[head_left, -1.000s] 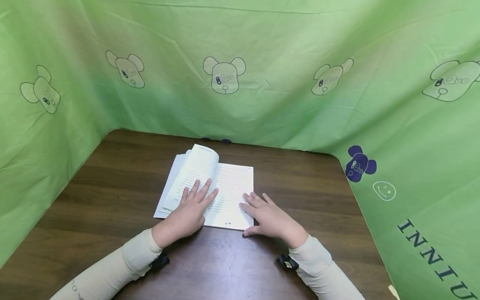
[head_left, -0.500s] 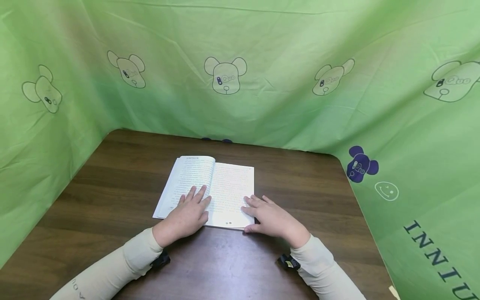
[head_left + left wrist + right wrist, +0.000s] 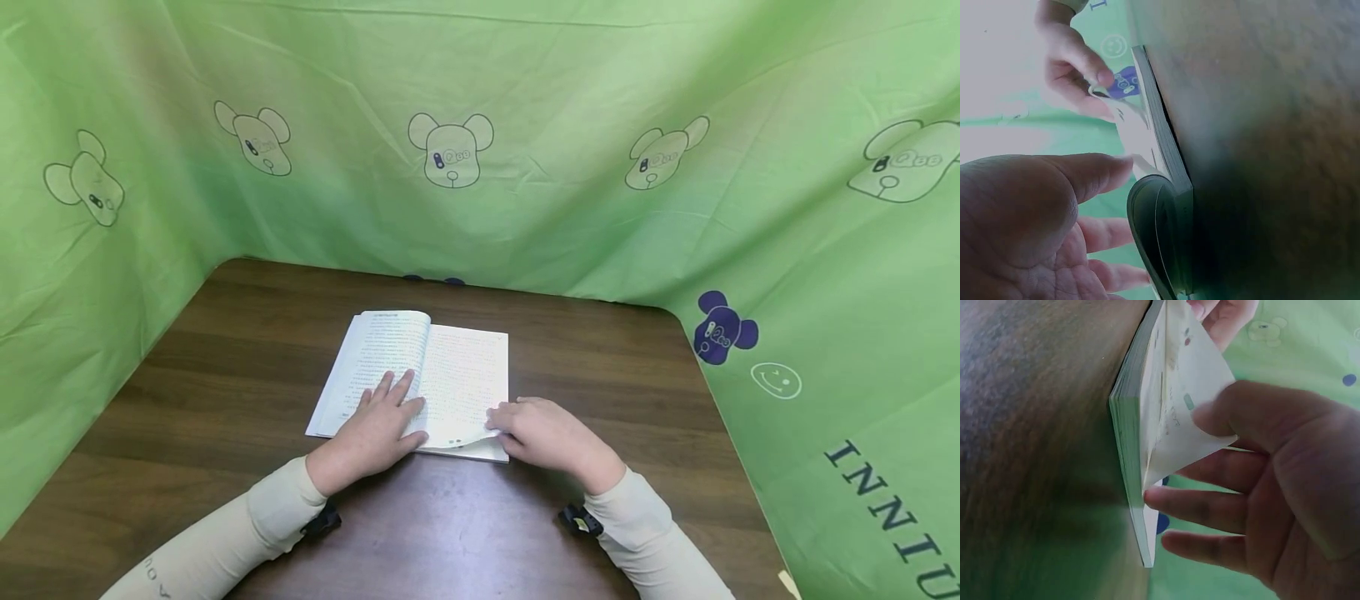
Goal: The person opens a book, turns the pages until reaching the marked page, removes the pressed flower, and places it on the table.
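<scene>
An open book (image 3: 461,367) lies on the wooden table, printed text on both sides. My left hand (image 3: 372,435) rests with spread, straight fingers on the left page near the spine, its thumb reaching over the lower edge of the right page. At the book's lower right corner, my right hand (image 3: 551,437) pinches a lifted page (image 3: 1194,381) between thumb and index finger. That page's corner curls up from the thick stack of pages (image 3: 1125,425) beneath it, as the right wrist view shows. The left pages bulge near the spine in the left wrist view.
The brown wooden table (image 3: 600,375) extends around the book on all sides. Green cloth (image 3: 540,225) printed with bear faces hangs along the back and both sides. Each wrist carries a black band (image 3: 579,520).
The raised left pages have settled flat under my left hand. My right hand, flat at the book's edge before, now pinches and lifts the right page's lower corner.
</scene>
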Tool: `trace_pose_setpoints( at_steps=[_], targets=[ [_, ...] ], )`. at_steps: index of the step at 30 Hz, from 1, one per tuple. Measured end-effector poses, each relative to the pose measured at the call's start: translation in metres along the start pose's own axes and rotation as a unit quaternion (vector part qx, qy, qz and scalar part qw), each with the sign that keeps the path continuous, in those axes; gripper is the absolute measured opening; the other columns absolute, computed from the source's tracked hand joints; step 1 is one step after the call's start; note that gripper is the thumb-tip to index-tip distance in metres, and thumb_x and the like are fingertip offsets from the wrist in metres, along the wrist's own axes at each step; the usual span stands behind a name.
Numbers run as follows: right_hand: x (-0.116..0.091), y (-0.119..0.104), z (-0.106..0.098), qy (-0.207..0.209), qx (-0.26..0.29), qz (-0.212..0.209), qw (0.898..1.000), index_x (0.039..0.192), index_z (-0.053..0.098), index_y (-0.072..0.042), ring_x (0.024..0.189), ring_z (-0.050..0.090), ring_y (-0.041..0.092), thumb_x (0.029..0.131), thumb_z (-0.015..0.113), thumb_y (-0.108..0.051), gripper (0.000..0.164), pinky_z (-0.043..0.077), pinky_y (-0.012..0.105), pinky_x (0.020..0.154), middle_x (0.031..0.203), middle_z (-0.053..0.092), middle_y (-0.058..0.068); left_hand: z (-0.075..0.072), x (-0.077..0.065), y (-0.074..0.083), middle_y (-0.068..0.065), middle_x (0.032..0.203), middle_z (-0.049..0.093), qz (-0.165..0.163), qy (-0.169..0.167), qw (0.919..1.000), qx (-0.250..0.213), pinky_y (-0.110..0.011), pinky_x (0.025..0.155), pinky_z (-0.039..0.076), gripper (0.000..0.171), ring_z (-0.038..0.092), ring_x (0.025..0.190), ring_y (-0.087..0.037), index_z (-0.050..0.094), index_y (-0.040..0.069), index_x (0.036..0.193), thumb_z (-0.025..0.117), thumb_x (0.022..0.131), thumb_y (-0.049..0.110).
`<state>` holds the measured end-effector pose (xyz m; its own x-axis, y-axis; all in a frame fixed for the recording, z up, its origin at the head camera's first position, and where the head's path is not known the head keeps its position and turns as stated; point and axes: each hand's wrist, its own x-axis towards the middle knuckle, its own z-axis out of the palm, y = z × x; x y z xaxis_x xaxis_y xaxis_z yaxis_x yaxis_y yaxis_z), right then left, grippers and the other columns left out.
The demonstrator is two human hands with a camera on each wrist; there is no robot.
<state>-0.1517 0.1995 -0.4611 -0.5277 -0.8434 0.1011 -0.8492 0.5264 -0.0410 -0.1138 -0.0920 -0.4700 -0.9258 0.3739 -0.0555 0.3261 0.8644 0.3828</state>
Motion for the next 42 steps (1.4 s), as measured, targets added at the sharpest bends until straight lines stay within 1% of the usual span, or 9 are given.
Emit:
trace_pose_setpoints(
  at_steps=[3,10,14,20,27,31,34,38,42],
  targets=[
    [0.001,0.002,0.001,0.042,0.010,-0.002,0.999,0.086,0.069,-0.020,0.065,0.058,0.010,0.091,0.068,-0.010,0.011,0.053,0.034,0.068,0.076,0.064,-0.011,0.001,0.000,0.001,-0.022,0.165,0.029,0.008,0.002,0.9999,0.011,-0.072,0.112,0.029,0.059,0.021,0.152,-0.051,0.064,0.007,0.137,0.070,0.095,0.047],
    [0.003,0.005,-0.003,0.084,0.045,0.020,0.995,0.095,0.077,-0.022,0.081,0.069,0.001,0.096,0.073,-0.020,0.005,0.057,0.032,0.078,0.089,0.074,-0.016,0.003,0.000,0.003,-0.021,0.164,0.032,0.024,0.015,0.9989,0.037,-0.074,0.109,0.031,0.076,0.023,0.150,-0.054,0.066,0.013,0.136,0.081,0.079,0.060],
    [0.005,0.006,-0.005,0.130,0.029,0.032,0.991,0.094,0.076,-0.022,0.083,0.070,0.005,0.093,0.077,-0.021,0.002,0.056,0.035,0.082,0.088,0.074,-0.014,0.005,-0.001,0.005,-0.021,0.163,0.035,0.032,0.027,0.9983,0.041,-0.075,0.108,0.031,0.064,0.024,0.149,-0.056,0.069,0.016,0.133,0.082,0.082,0.053],
    [0.008,0.005,-0.008,0.217,0.027,0.041,0.975,0.097,0.076,-0.018,0.089,0.073,0.012,0.090,0.079,-0.017,0.007,0.055,0.037,0.080,0.092,0.076,-0.008,0.006,0.000,0.006,-0.021,0.161,0.039,0.033,0.043,0.9973,0.049,-0.075,0.108,0.032,0.038,0.027,0.148,-0.056,0.076,0.019,0.122,0.076,0.092,0.042],
    [0.005,0.005,-0.009,0.273,0.018,0.074,0.959,0.101,0.076,-0.016,0.090,0.074,0.015,0.089,0.080,-0.020,0.013,0.057,0.039,0.079,0.095,0.078,-0.005,0.004,0.000,0.006,-0.020,0.159,0.042,0.025,0.055,0.9978,0.027,-0.073,0.108,0.034,0.037,0.030,0.148,-0.053,0.075,0.016,0.122,0.076,0.093,0.038],
    [0.004,0.004,-0.010,0.268,0.025,0.104,0.957,0.106,0.075,-0.015,0.091,0.074,0.017,0.090,0.078,-0.022,0.017,0.058,0.041,0.081,0.100,0.078,-0.002,0.002,0.000,0.005,-0.023,0.157,0.043,0.019,0.077,0.9968,0.011,-0.067,0.110,0.037,0.052,0.036,0.146,-0.049,0.066,0.009,0.135,0.078,0.091,0.035],
    [0.003,0.004,-0.010,0.229,0.040,0.124,0.965,0.113,0.074,-0.014,0.098,0.073,0.018,0.092,0.077,-0.024,0.023,0.057,0.041,0.086,0.106,0.077,-0.001,0.002,0.000,0.003,-0.027,0.157,0.040,0.026,0.107,0.9939,0.001,-0.061,0.113,0.037,0.077,0.038,0.145,-0.048,0.048,0.003,0.150,0.083,0.087,0.031],
    [0.004,0.003,-0.009,0.160,0.051,0.134,0.977,0.120,0.072,-0.014,0.112,0.070,0.021,0.093,0.075,-0.027,0.030,0.054,0.042,0.096,0.117,0.075,0.002,0.004,0.000,0.002,-0.031,0.162,0.025,0.040,0.150,0.9879,-0.008,-0.055,0.116,0.037,0.112,0.033,0.148,-0.048,0.016,0.002,0.163,0.089,0.081,0.023],
    [0.003,0.002,-0.007,0.120,0.049,0.131,0.983,0.123,0.070,-0.013,0.120,0.066,0.024,0.094,0.075,-0.031,0.034,0.052,0.045,0.101,0.126,0.072,0.005,0.005,0.000,0.003,-0.032,0.166,0.008,0.048,0.185,0.9815,0.002,-0.055,0.114,0.039,0.125,0.025,0.150,-0.049,0.004,0.004,0.164,0.092,0.076,0.018]
  ],
)
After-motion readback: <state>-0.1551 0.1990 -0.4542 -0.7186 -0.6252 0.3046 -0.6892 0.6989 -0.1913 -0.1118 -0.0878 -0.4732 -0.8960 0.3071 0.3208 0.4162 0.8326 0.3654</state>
